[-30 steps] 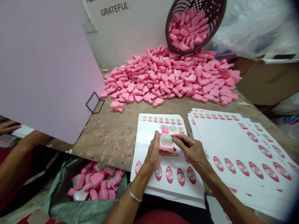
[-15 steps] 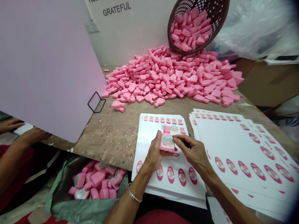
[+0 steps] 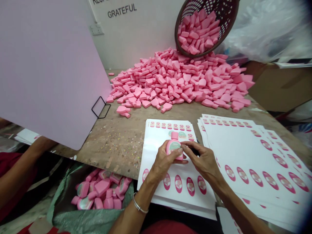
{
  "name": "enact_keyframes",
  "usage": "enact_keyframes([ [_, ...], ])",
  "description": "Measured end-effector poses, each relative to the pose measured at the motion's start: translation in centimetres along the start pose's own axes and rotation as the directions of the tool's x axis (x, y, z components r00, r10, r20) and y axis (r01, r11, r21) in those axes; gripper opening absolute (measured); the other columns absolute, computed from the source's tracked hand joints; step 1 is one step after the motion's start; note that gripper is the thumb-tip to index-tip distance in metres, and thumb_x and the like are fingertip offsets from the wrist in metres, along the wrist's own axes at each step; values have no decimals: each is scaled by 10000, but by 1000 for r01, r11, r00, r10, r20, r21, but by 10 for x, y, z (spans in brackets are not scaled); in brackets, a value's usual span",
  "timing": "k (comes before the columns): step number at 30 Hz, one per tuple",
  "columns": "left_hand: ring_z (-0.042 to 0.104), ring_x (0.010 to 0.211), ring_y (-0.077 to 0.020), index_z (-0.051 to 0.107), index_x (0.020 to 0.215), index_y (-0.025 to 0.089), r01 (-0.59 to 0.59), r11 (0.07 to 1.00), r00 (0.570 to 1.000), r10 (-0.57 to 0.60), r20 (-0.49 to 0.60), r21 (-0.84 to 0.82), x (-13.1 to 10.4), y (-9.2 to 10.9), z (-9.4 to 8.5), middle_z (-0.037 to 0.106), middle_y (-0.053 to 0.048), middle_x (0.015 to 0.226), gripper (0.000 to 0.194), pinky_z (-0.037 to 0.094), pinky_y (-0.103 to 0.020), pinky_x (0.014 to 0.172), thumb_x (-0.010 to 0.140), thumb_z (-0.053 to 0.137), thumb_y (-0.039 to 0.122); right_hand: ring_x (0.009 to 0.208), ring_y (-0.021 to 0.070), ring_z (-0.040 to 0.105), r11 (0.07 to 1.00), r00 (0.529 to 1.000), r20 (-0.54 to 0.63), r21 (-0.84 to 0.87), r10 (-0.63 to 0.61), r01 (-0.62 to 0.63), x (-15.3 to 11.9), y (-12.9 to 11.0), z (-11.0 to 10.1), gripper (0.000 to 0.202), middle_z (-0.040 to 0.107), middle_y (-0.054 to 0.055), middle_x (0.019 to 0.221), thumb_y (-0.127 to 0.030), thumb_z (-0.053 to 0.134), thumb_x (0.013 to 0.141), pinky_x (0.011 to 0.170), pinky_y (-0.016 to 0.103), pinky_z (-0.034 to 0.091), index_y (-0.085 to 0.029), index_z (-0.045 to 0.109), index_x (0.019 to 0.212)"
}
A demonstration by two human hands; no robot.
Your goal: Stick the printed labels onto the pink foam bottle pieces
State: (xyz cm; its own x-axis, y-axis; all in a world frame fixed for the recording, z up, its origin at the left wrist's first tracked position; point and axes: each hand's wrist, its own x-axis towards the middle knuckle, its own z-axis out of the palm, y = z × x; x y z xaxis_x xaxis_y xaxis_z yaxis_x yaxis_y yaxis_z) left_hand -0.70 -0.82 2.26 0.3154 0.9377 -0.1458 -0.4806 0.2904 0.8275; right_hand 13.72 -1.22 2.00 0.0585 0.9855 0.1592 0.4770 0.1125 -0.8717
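A small pink bottle (image 3: 175, 136) stands upright in my left hand (image 3: 162, 160), whose fingers wrap behind it. A green and cream label covers the bottle's front, and my left thumb lies across its lower part. At the bottle's right edge, my right hand (image 3: 201, 158) has thumb and forefinger closed on the side by the label. Both hands are above a stack of white sticker sheets (image 3: 159, 130). Rows of small pink labels and pink ovals show on the top sheet, with two green labels just behind the bottle.
Many unlabelled pink bottles (image 3: 168, 78) are heaped at the back, below a tilted brown basket (image 3: 179, 42). More sticker sheets (image 3: 234, 139) lie at right. A green sack (image 3: 87, 219) at lower left holds labelled bottles. A pale panel (image 3: 48, 65) partly hides another person's arm (image 3: 26, 165).
My left thumb has moved from the bottle's left side across onto the label. My right fingers stay at the bottle's right edge. The other person's hand has moved behind the panel.
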Motion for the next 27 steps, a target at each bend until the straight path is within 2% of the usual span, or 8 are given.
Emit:
enact_keyframes([
  [4, 589, 761, -137, 566, 997, 113, 12, 1000, 1000, -12, -4, 8, -5, 3, -1, 597, -44, 864, 301, 581, -335, 703, 772, 685, 272, 877, 242, 630, 941, 984, -46, -302, -172, 150, 3, 7, -12, 317, 705, 87, 941, -430, 538, 850, 807, 393, 475, -194, 682, 1005],
  [6, 591, 762, -135, 555, 1008, 103, 36, 999, 999, -36, 7, -8, -8, 4, -2, 618, -64, 878, 287, 576, -345, 728, 790, 660, 255, 946, 275, 613, 917, 976, -136, -384, -168, 104, 7, 8, -18, 367, 691, 112, 995, -451, 551, 829, 848, 435, 456, -188, 660, 1060],
  [11, 605, 761, -124, 545, 1071, 134, 120, 991, 989, -115, 95, -56, -16, 5, -2, 617, -26, 872, 402, 570, -362, 764, 701, 704, 122, 1035, 247, 613, 997, 996, 70, -51, 62, -59, 17, -9, -2, 742, 595, 93, 1246, -466, 706, 652, 851, 367, 508, -232, 459, 1311],
  [15, 627, 761, -149, 522, 1097, 146, 143, 989, 984, -140, 113, -23, -30, 9, -13, 624, -22, 853, 489, 571, -358, 734, 660, 741, 143, 1073, 266, 602, 995, 978, 184, 6, 93, -96, 21, -16, 26, 626, 627, 105, 1190, -506, 654, 666, 910, 388, 492, -197, 550, 1200],
  [20, 609, 652, -148, 529, 1024, 132, 49, 994, 987, -33, -155, 98, -47, 22, -57, 634, -84, 915, 366, 555, -335, 615, 816, 587, 426, 1019, 271, 632, 999, 957, 287, -8, 49, -49, 53, -3, 45, 568, 642, 102, 1172, -556, 648, 694, 833, 373, 524, -211, 598, 1142],
  [23, 597, 629, -169, 542, 915, 152, 31, 880, 872, 207, -443, 473, -50, 29, -92, 633, -71, 819, 384, 508, -329, 624, 886, 423, 516, 822, 227, 655, 990, 941, 328, -81, -82, 115, 98, -8, 71, 459, 696, 85, 936, -550, 594, 748, 731, 339, 518, -185, 647, 1020],
  [25, 603, 690, -197, 572, 878, 174, 100, 726, 794, 354, -495, 680, -49, 31, -111, 635, -61, 771, 358, 471, -324, 668, 895, 413, 495, 702, 202, 627, 966, 925, 333, -111, -185, 234, 133, -19, 100, 428, 681, 65, 787, -528, 567, 768, 651, 317, 490, -159, 652, 968],
  [27, 610, 744, -226, 617, 888, 195, 168, 600, 773, 412, -482, 782, -45, 29, -123, 656, -71, 789, 350, 447, -337, 694, 906, 398, 468, 707, 194, 617, 953, 917, 324, -110, -235, 283, 168, -30, 138, 419, 675, 68, 798, -484, 591, 754, 638, 299, 467, -140, 635, 990],
])
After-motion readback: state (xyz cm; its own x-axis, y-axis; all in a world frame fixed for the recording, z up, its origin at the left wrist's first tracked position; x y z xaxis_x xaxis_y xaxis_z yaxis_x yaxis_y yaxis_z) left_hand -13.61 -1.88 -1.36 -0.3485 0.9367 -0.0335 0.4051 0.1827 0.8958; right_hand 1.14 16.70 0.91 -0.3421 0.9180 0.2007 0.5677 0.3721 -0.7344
